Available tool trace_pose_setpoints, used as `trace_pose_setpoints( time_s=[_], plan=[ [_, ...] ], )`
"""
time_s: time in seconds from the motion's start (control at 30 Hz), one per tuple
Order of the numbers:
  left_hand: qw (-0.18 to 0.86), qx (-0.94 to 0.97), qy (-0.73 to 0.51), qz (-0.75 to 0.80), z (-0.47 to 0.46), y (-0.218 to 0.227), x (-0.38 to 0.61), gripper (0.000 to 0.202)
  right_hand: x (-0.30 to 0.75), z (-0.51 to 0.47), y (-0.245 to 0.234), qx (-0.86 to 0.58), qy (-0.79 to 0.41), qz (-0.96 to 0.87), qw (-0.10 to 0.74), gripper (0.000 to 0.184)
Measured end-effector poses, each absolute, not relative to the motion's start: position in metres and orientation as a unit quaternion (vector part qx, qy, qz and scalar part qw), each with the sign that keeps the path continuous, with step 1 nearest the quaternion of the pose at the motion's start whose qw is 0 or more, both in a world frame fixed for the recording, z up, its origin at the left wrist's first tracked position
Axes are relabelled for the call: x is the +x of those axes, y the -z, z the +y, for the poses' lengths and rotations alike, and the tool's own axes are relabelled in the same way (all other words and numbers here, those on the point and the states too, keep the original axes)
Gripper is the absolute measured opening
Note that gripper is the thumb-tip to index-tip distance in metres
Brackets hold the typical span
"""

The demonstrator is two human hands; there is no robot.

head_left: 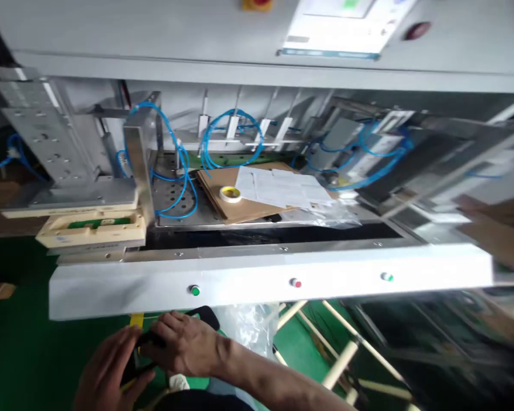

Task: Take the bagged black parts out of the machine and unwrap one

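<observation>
At the lower left, below the machine's front rail, my left hand (pixel 111 365) curls its fingers around a small black piece (pixel 131 365). My right hand (pixel 191 345) grips the same piece from the other side, knuckles up and fingers bent. The piece looks dark and frame-like, but blur and my fingers hide most of it, so its kind cannot be made out. Above my hands, on the left of the machine, a cream-coloured fixture (pixel 92 228) holds a green circuit board (pixel 98 222) under a metal press plate.
The white front rail (pixel 257 279) carries green and red buttons. On the machine bed lie cardboard sheets (pixel 223 208), papers (pixel 278 185) and a yellow-cored tape roll (pixel 230 194). Blue air hoses (pixel 233 162) loop behind. Clear plastic (pixel 251 331) and a tubular rack (pixel 340 365) are below the rail.
</observation>
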State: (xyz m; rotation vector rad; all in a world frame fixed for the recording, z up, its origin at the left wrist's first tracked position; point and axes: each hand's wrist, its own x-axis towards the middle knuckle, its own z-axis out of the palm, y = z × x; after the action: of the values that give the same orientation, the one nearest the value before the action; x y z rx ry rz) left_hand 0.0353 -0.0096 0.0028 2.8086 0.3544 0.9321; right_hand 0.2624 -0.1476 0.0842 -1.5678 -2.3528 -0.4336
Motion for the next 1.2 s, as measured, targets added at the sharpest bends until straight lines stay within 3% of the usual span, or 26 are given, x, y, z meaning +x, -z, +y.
trace_pose_setpoints(
  time_s=[0.13, 0.23, 0.33, 0.57, 0.77, 1.2],
  plan=[
    [0.067, 0.951, -0.300, 0.038, -0.035, -0.018, 0.107, 0.063, 0.294, -0.201, -0.101, -0.596, 0.176, -0.764, 0.175, 0.029],
    [0.082, 0.946, -0.311, 0.034, -0.044, -0.034, 0.153, 0.056, 0.310, -0.247, -0.092, -0.667, 0.211, -0.665, 0.260, 0.037],
    [0.086, 0.941, -0.321, 0.061, -0.041, -0.051, 0.196, 0.053, 0.329, -0.284, -0.068, -0.759, 0.260, -0.495, 0.334, 0.028],
    [0.103, 0.959, -0.264, 0.000, -0.042, -0.072, 0.298, 0.045, 0.405, -0.314, -0.014, -0.841, 0.242, -0.417, 0.247, 0.021],
    [0.117, 0.971, -0.207, -0.026, -0.057, -0.053, 0.336, 0.037, 0.419, -0.327, 0.008, -0.822, 0.235, -0.443, 0.269, 0.026],
    [0.169, 0.969, -0.176, -0.030, -0.066, -0.038, 0.347, 0.041, 0.424, -0.332, 0.015, -0.811, 0.217, -0.464, 0.283, 0.035]
  ],
)
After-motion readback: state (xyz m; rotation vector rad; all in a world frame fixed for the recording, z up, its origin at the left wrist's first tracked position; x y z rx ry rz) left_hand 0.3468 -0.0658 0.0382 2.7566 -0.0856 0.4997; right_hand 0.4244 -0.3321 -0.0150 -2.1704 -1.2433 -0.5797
